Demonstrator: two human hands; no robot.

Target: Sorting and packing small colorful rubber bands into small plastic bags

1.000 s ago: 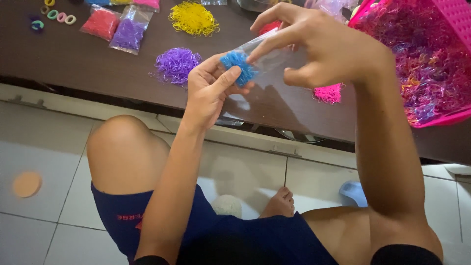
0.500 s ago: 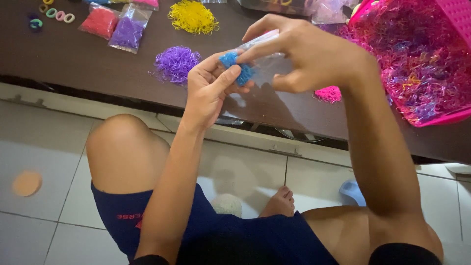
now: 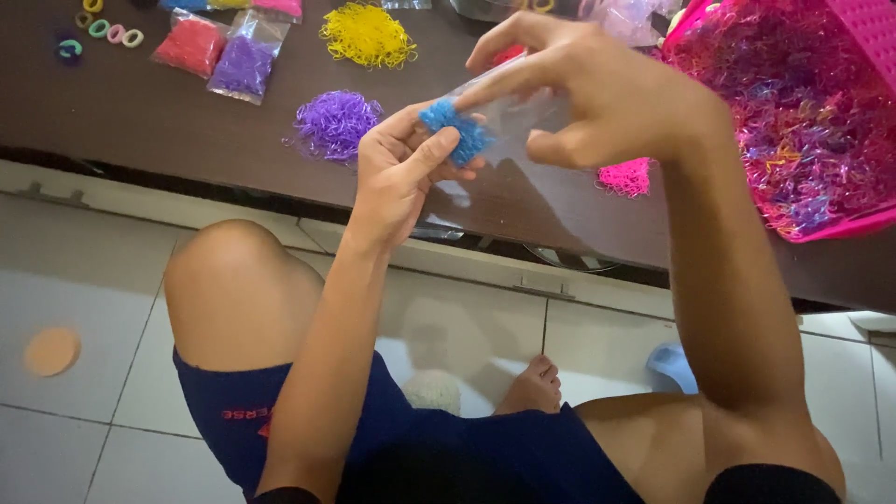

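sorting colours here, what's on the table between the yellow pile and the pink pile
In the head view, the hands' clear bag with its blue bands crosses between the yellow pile and the pink pile.

A small clump of bright blue elastic bands [image 3: 455,129] is bunched into a loose, frizzy wad sitting at the mouth of a small clear plastic bag [image 3: 511,110]. The bag is thin, glossy and crumpled, tilted with its open end toward the blue wad. Both are held up in the air above the near edge of the dark brown tabletop [image 3: 149,112], not resting on it.
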